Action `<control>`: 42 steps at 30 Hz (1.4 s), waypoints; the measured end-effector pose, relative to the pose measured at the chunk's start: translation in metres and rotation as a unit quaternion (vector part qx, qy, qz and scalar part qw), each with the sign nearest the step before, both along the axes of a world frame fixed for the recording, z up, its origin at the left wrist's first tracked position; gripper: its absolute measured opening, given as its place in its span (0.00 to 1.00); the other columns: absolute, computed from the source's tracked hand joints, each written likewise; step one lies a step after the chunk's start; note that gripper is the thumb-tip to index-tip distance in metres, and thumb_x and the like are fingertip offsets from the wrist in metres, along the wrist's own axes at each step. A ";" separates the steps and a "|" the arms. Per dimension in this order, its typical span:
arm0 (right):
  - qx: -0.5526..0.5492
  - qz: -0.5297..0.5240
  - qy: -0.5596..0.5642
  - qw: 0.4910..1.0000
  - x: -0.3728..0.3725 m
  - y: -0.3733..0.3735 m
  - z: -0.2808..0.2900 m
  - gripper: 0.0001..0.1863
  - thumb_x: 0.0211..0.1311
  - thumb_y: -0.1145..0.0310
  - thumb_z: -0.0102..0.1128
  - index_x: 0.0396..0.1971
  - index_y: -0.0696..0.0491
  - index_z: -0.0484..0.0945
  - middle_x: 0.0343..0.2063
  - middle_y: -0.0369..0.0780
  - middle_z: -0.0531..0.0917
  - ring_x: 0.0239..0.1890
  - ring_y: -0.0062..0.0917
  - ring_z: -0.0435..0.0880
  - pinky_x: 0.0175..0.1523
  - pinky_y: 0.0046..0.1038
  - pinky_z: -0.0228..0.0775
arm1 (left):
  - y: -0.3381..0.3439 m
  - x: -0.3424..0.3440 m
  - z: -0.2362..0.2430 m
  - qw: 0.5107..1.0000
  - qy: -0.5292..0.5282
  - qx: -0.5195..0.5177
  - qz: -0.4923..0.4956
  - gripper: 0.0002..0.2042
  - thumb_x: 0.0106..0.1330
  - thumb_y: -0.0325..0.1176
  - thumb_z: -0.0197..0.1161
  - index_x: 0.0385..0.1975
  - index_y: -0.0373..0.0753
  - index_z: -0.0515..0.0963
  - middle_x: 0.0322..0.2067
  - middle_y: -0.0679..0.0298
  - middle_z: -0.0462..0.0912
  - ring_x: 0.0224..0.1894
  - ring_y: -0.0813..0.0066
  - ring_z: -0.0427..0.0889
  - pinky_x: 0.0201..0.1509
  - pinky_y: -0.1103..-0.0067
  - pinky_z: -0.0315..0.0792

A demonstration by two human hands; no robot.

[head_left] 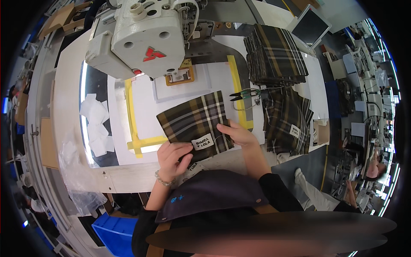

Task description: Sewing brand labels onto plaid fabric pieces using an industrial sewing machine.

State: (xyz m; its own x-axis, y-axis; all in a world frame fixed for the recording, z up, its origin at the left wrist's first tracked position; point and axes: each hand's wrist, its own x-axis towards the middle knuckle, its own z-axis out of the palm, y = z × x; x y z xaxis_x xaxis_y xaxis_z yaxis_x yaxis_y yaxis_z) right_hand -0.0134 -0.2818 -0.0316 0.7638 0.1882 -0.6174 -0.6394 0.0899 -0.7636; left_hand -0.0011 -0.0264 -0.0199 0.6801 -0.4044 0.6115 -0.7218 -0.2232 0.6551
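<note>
Between my two hands, in front of the sewing machine, a dark plaid fabric piece (pixel 184 122) is held up at a tilt. A white label (pixel 202 141) with dark lettering lies on its lower part. My left hand (pixel 171 160) is closed, thumb and fingers pinched at the fabric's lower left edge, close beside the label. Along the right edge, my right hand (pixel 240 132) grips the cloth with the thumb on top; its other fingers are mostly hidden behind. Thread snips (pixel 243 95) with dark blades rest on the table beyond my right hand.
A white sewing machine head (pixel 145 34) overhangs a small framed clamp (pixel 180 76). Yellow tape (pixel 132 115) borders the white work area. To the right stand a tall plaid stack (pixel 276 58) and a looser labelled pile (pixel 284 111). White paper pieces (pixel 97 122) lie left; a monitor (pixel 309 26) stands far right.
</note>
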 end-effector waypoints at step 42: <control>0.188 -0.090 -0.108 0.972 0.021 0.036 0.081 0.21 0.71 0.60 0.54 0.54 0.61 0.72 0.50 0.38 0.79 0.51 0.17 0.75 0.57 0.23 0.67 | 0.006 0.017 0.064 0.908 0.324 -0.262 0.055 0.34 0.60 0.17 0.59 0.66 0.33 0.51 0.47 0.50 0.79 0.47 0.71 0.81 0.51 0.80 0.75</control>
State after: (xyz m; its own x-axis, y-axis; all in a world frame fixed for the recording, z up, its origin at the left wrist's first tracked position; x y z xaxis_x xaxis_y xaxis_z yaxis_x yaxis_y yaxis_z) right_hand 0.0074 -0.2456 0.0497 0.9089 0.2218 -0.3530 -0.4169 0.4840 -0.7694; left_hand 0.0163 -0.0201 0.0436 0.9839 -0.0821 0.1585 -0.1402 0.1939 0.9709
